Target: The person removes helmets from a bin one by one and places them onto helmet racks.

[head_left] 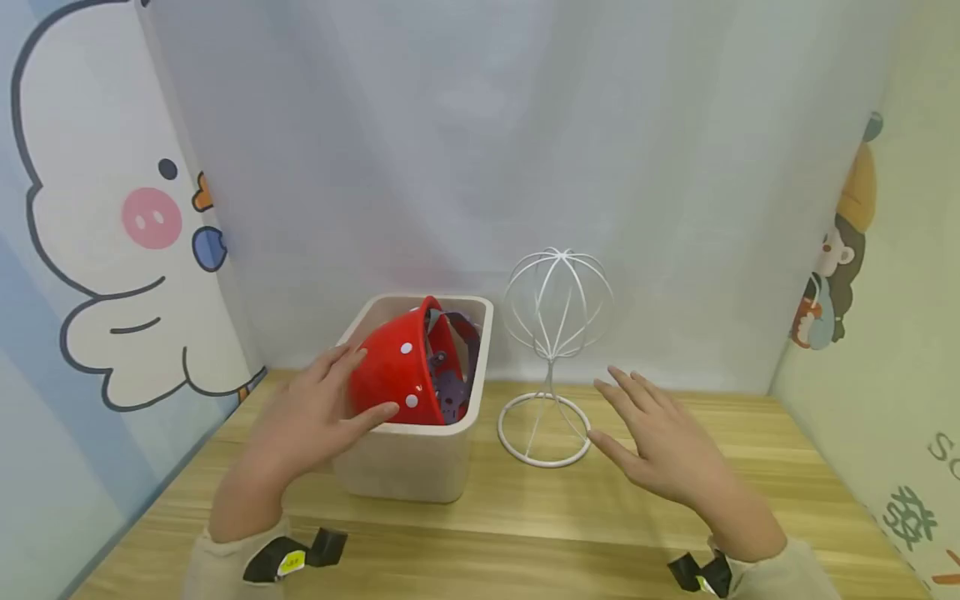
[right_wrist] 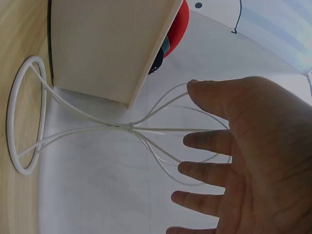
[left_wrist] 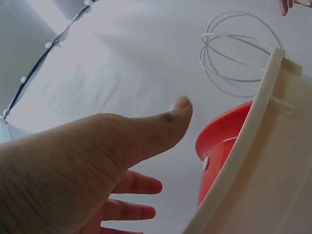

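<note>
A red helmet [head_left: 390,367] with white dots lies on its side in a cream plastic bin [head_left: 408,467]; purple straps and padding show inside it. My left hand [head_left: 311,408] is at the bin's left side, fingers extended beside the helmet. In the left wrist view, a gap shows between the thumb [left_wrist: 165,124] and the red shell. To the right of the bin stands a white wire stand [head_left: 551,375] with a round cage top and a ring base. My right hand [head_left: 663,437], fingers spread and holding nothing, is just right of the stand.
The bin and stand rest on a wood-grain table [head_left: 570,525]. Behind them hangs a pale curtain [head_left: 480,150]. Walls with cartoon figures close in the left and right sides. Black bands [head_left: 296,557] circle both sleeves at the wrists.
</note>
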Tool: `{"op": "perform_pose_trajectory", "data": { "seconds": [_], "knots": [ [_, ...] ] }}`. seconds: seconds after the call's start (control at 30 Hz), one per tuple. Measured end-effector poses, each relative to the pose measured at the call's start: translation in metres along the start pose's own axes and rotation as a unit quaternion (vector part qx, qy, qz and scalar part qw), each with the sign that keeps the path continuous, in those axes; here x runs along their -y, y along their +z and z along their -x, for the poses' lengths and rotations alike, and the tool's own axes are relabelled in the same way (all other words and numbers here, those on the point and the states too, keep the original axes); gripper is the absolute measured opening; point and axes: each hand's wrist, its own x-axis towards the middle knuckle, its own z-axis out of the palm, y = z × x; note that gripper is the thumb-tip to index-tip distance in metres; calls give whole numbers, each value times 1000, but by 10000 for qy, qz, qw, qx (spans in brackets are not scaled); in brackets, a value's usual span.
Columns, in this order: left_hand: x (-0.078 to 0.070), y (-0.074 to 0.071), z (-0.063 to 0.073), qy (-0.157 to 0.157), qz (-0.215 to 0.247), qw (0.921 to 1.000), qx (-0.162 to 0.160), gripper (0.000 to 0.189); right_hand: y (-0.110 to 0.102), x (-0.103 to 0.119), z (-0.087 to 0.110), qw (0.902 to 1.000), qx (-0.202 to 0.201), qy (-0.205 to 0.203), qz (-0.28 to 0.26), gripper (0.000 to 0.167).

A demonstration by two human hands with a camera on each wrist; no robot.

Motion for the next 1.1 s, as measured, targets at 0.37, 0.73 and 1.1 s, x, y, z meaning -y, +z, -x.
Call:
{"op": "perform_pose_trajectory", "data": {
  "seconds": [0.37, 0.73, 1.1],
  "knots": [
    [35, 8, -3, -690, 1195, 9868, 846, 112, 28, 44, -59, 9715, -331, -592, -2272, 42],
    [41, 19, -4, -783, 1992, 9729, 879, 112, 52, 108, -130, 8932, 77, 396, -4479, 64],
    [43, 19, -5, -706, 2264, 9670, 936, 107, 73, 168, -178, 9296, 656, 1374, -3358, 103]
  ]
}}
